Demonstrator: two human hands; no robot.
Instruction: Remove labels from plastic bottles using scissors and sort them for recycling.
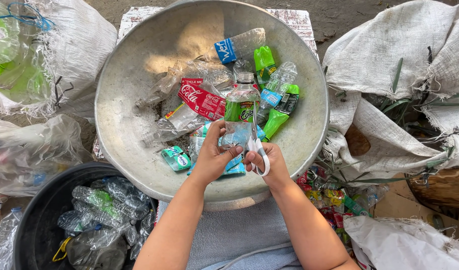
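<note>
Big metal basin (139,125) fills centre; black bin (34,220) of stripped bottles at 7 o'clock. Left hand (212,157) grips clear green-labelled bottle (241,112) over the basin; right hand (269,160) is closed on white-handled scissors (257,150). Likely label-cutting step; blade needs to slip under the label.

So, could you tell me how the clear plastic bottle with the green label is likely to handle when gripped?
The clear plastic bottle with the green label looks empty, so probably light. Its thin walls would likely dent under the left hand. Being round and uncapped, it may roll in the metal basin.
</note>
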